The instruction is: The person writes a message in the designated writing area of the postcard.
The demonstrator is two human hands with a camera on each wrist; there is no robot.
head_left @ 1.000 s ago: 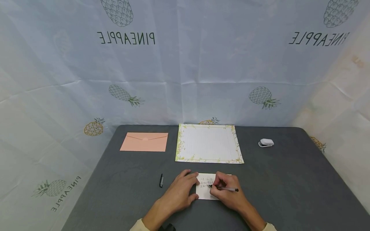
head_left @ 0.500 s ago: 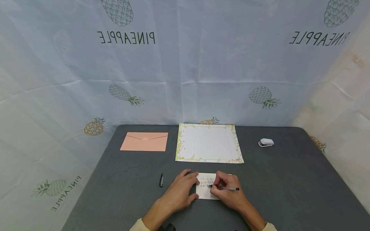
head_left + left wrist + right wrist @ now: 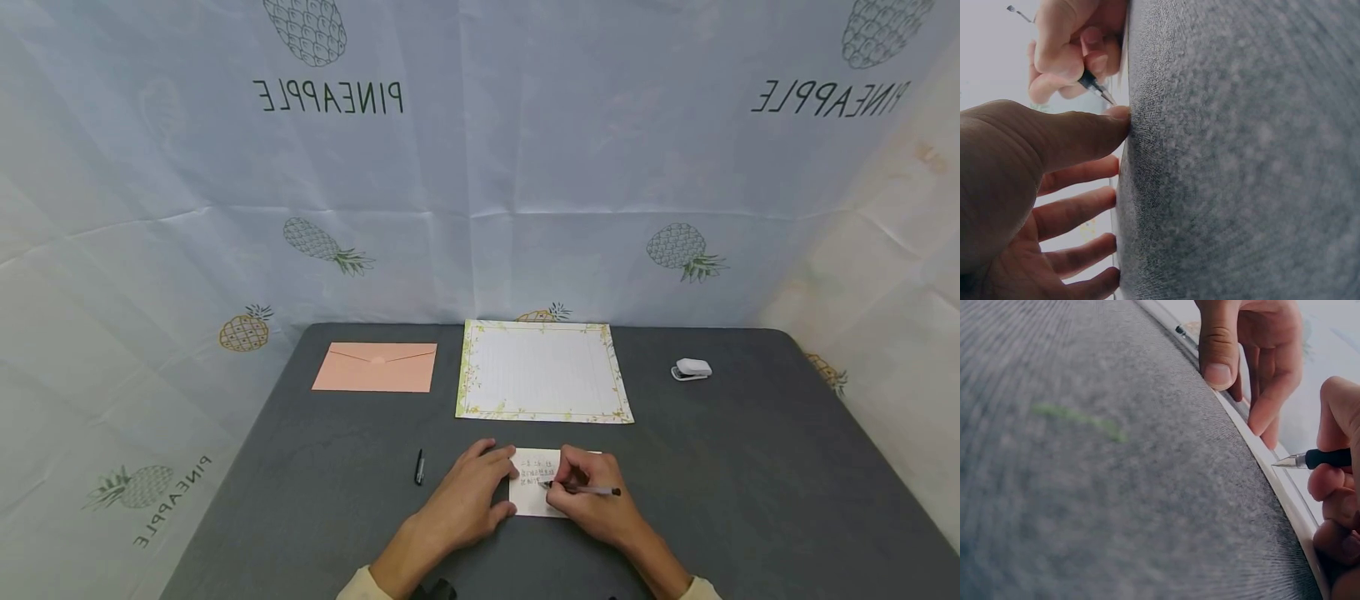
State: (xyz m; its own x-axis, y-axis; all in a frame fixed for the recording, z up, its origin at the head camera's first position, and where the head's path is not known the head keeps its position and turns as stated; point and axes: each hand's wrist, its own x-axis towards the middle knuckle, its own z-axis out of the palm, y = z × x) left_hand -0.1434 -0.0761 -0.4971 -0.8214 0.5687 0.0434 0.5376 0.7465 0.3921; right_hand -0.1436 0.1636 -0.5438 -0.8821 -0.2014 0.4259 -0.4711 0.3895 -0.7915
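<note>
A small white sheet of note paper [image 3: 531, 502] lies near the front of the dark table, with several rows of handwriting at its upper left. My right hand [image 3: 596, 500] grips a pen [image 3: 600, 490], its tip down at the writing; the right wrist view shows the pen's metal tip [image 3: 1288, 462] at the paper. My left hand [image 3: 467, 500] lies along the paper's left side, fingers spread, thumb and fingertips on its edge. From the left wrist view, the left thumb [image 3: 1085, 134] presses by the near edge. The right hand covers the paper's right part.
Behind the note lies a large lined sheet with a floral border [image 3: 543, 371]. A pink envelope [image 3: 375, 368] is at the back left, a small white stapler [image 3: 691, 369] at the back right. A black pen cap [image 3: 419, 467] lies left of the left hand. A pineapple-print curtain [image 3: 480, 167] hangs behind the table [image 3: 750, 467].
The pen tip makes only tiny movements at the third row of handwriting. Both hands and the paper otherwise keep their places.
</note>
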